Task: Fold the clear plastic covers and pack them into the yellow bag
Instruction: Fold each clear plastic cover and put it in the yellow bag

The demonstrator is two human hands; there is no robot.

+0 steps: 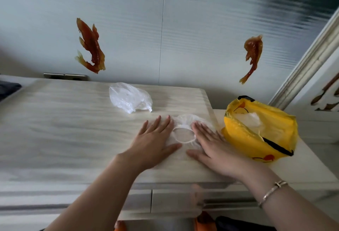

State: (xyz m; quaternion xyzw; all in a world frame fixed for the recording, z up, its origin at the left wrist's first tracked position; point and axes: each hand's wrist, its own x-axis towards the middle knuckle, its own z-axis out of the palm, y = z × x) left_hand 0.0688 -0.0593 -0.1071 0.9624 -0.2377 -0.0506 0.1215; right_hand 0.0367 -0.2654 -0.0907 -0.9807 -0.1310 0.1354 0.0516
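At centre frame the left hand (156, 139) lies flat, fingers straight and spread, pressing the left part of a clear plastic cover (183, 129) onto the wooden table (64, 120). The cover's elastic ring opening sits between the two hands, so the cover lies inward of both sets of fingers; its long axis runs left to right, and both hands are equally near. The right hand (212, 144), likewise flat with fingers extended, presses the right part. A fold across the middle appears to be the step in hand. A second crumpled cover (130, 97) lies beyond, apart. At right, just beside the right hand, the yellow bag (260, 129) stands open with clear plastic already inside. Nothing obstructs the path to it.
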